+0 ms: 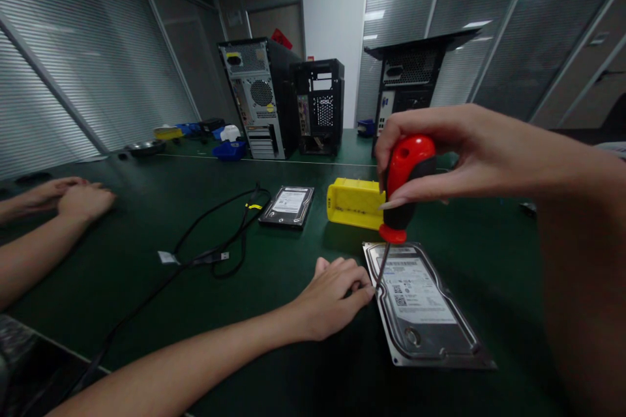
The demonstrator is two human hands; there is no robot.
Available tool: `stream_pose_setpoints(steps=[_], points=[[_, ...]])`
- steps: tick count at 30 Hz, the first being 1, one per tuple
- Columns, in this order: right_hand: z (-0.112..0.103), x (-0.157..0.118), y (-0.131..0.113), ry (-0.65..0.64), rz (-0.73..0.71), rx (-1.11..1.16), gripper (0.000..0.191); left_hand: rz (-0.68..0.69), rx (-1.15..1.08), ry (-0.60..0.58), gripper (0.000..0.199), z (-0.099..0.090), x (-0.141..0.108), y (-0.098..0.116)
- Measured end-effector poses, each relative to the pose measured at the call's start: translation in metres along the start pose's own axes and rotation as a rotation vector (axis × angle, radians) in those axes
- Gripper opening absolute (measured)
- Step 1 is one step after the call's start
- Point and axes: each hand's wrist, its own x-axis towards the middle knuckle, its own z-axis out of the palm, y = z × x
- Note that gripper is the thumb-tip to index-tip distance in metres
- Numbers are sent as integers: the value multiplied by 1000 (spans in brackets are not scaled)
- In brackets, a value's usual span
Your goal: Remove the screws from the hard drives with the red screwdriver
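Observation:
A hard drive (420,300) lies label up on the green table in front of me. My right hand (454,150) grips a red and black screwdriver (411,163) from above. The screwdriver stands slightly tilted, its metal shaft reaching down to the drive's left edge. Close beside the tip, my left hand (337,296) rests on the table with curled fingers, thumb and forefinger pinched together at that edge. Whatever lies between those fingertips is too small or hidden to make out. Just behind the drive sits a yellow plastic bin (355,202), partly covered by my right hand.
Another hard drive (288,205) lies farther back, beside a black USB cable (210,257) looped across the table (161,332). Computer cases (281,98) stand at the back, near a blue bin (229,150). At the left rest another person's hands (81,199).

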Motion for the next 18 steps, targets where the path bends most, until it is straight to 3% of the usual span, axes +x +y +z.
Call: stream_pose_setpoints(steps=[4, 11, 18], points=[[2, -1, 0, 8, -24, -17, 35, -2, 0, 11, 22, 2, 0, -1], [-8, -10, -4, -87, -5, 101, 28, -7, 2, -9, 24, 1, 0, 1], [-5, -2, -12, -37, -64, 7, 35, -1, -14, 11, 23, 2, -1, -2]])
